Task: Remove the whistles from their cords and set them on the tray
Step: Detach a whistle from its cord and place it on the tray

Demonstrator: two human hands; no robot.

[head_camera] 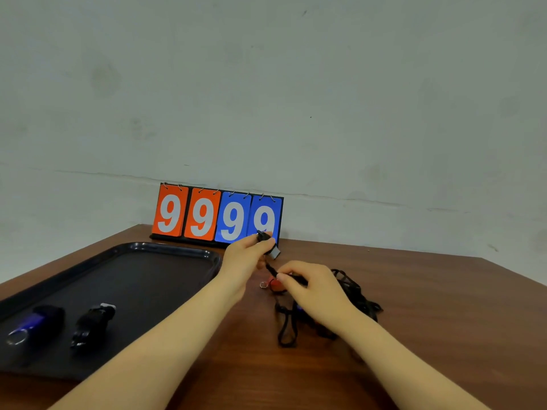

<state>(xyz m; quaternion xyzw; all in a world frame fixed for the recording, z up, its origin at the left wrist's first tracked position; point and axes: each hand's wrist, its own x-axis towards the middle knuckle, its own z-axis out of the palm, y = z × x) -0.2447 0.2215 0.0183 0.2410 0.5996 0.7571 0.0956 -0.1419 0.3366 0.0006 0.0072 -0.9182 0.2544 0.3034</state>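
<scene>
Head view: left hand (247, 255) pinches a black whistle (268, 242) above the table's far edge, right hand (310, 287) closed on its cord (270, 270). Unclipping underway. Next: free the clip, carry it to the tray (165, 255), where two whistles (91, 324) sit at the near-left corner.

You can read four big white 9s on the flip scoreboard (217, 216) standing at the back of the table (414, 306). The two left cards are orange and the two right cards are blue. No other words show.
</scene>
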